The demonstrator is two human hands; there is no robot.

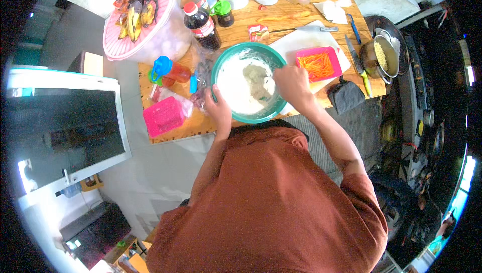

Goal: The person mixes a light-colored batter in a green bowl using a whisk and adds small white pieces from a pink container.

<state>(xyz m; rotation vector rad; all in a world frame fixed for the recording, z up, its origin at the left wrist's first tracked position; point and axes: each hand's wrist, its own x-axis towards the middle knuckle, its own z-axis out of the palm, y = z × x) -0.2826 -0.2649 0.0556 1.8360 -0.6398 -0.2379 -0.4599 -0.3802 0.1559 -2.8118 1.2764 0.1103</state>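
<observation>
A green plastic bowl (279, 104) stands near the front edge of the wooden table. White flour-like powder (233, 84) fills much of it, with a beige wet patch (256, 79) in the middle. My left hand (219, 109) grips the bowl's left rim, thumb on top and fingers outside. Over the right rim, my right hand (295, 84) is curled into a fist; whether it holds a utensil is hidden by the fingers. Just right of that hand, a pink tray of shredded carrot (320, 64) rests on a white cutting board (290, 45).
Left of the bowl are a pink container (164, 116) and red sauce bottles (179, 72). Dark sauce bottles (203, 28) stand behind. A knife (354, 54), a black cloth pouch (346, 96) and a metal pot (371, 54) lie right. Bananas (135, 21) top a pink-lidded tub (165, 43).
</observation>
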